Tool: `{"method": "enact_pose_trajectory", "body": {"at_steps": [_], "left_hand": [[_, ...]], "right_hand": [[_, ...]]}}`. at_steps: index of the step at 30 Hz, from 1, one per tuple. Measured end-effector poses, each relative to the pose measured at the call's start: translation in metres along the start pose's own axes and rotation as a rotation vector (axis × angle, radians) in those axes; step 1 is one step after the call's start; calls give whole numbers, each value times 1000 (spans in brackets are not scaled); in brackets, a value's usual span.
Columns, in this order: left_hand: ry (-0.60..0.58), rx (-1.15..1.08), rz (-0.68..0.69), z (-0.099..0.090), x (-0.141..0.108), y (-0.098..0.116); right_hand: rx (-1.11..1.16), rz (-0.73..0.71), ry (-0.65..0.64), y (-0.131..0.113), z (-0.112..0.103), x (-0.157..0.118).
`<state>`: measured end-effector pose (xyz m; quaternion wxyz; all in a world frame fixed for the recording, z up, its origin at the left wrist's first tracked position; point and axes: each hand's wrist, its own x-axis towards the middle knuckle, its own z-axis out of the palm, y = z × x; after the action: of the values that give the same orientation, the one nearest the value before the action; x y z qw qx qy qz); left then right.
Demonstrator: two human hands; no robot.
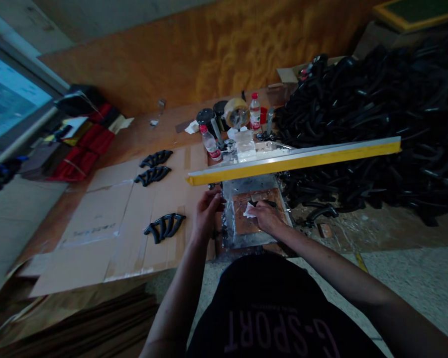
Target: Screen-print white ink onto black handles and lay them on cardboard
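My right hand [267, 217] is closed on a crumpled white cloth or tissue [249, 211] over a brown square plate [242, 226]. A dark piece [271, 204] shows just beyond its fingers on the plate. At the left edge of the metal base [229, 237], my left hand [208, 206] has its fingers curled near the thumb; whether anything small is between them is too dark to tell. Above both hands a long yellow-and-grey bar [294, 161] lies across the fixture. Black curved parts [165, 227] sit in groups on the cardboard [134, 248] to the left.
A big heap of black curved parts [358, 114] covers the right side. Behind the bar stand two bottles [255, 113] with red caps, a tape roll [236, 113] and dark round containers [205, 117]. Red bundles [84, 154] lie at the far left.
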<state>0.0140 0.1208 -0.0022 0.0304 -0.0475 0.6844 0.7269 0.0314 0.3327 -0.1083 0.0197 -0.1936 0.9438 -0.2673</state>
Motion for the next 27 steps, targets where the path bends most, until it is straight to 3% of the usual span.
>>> {"method": "enact_pose_trajectory", "body": {"at_steps": [4, 10, 14, 17, 21, 27], "left_hand": [[28, -73, 65, -2, 10, 13], [125, -150, 127, 1, 20, 27], [136, -174, 148, 5, 25, 36], [112, -189, 188, 8, 26, 42], [98, -193, 246, 17, 25, 53], [67, -48, 259, 27, 14, 65]], "right_hand": [[56, 30, -116, -3, -12, -7], [57, 65, 6, -5, -22, 15], [-51, 44, -81, -2, -15, 6], [-12, 23, -165, -4, -21, -8], [355, 121, -130, -6, -37, -18], [1271, 541, 175, -6, -40, -23]]}}
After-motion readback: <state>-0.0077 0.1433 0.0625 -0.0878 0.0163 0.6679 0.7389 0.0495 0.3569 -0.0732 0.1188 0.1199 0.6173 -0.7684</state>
